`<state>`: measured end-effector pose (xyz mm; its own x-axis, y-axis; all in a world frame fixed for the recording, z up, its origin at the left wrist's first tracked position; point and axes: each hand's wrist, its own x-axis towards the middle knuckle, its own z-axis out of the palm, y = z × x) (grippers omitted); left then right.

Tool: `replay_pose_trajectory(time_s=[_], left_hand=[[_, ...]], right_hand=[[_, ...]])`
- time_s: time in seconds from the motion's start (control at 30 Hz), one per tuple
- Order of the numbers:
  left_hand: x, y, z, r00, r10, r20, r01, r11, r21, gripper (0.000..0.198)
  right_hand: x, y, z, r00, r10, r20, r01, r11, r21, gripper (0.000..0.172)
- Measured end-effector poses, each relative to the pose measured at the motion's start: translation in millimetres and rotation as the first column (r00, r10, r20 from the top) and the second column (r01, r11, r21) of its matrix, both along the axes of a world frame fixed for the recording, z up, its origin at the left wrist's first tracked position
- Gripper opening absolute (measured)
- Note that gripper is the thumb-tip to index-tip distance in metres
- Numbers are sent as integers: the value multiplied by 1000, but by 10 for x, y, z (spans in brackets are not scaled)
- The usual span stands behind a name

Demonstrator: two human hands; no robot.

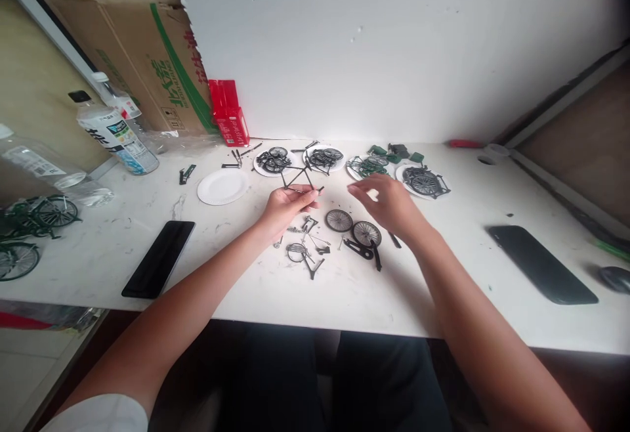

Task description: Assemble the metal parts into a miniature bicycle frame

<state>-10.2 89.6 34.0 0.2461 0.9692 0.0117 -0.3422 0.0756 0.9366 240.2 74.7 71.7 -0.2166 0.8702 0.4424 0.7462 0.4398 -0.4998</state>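
Note:
My left hand grips a dark miniature bicycle frame, raised above the table. To its right, my right hand hovers apart from the frame, with thumb and fingertips brought together; whatever may be between them is too small to make out. Below the hands lie two black spoked toy wheels, one wheel beside the other. A black chain-guard-like part rests against the nearer one. Several small grey bicycle parts are scattered left of the wheels.
Paper plates of dark parts and green parts line the back, beside a bare white plate. A phone, bottles and assembled toy bicycles are on the left. A dark flat object lies right.

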Motion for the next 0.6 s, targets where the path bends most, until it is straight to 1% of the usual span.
replay_pose_trajectory(time_s=[0.07,0.13,0.17,0.23,0.33,0.4,0.5,0.57,0.6], left_hand=[[-6,13,-8,1000,16,7,-16,1000,-6,46],[-14,29,-17,999,40,7,-40,999,-14,48],[-18,38,-22,999,51,4,-51,999,-17,49],[-22,51,-29,998,68,-6,-68,997,-24,51],[-21,60,-38,996,90,-13,-90,996,-28,50],[-17,61,-43,995,99,-9,-99,995,-27,48],[-12,61,-48,994,106,3,-106,994,-26,48],[-16,68,-51,995,104,14,-103,994,-20,49],[-21,75,-55,995,100,21,-100,995,-16,50]], right_hand=[[248,-131,-35,985,-119,128,136,982,-131,45],[470,-299,-120,942,-234,241,285,937,-204,50],[562,-386,-168,923,-260,284,330,915,-233,50],[699,-545,-249,898,-288,332,380,887,-261,46],[801,-709,-326,877,-317,360,410,885,-221,47],[826,-754,-367,884,-288,368,376,906,-195,48],[835,-731,-416,889,-268,371,341,929,-148,57],[815,-657,-413,874,-290,389,360,926,-117,59],[792,-601,-392,866,-308,394,376,921,-105,57]])
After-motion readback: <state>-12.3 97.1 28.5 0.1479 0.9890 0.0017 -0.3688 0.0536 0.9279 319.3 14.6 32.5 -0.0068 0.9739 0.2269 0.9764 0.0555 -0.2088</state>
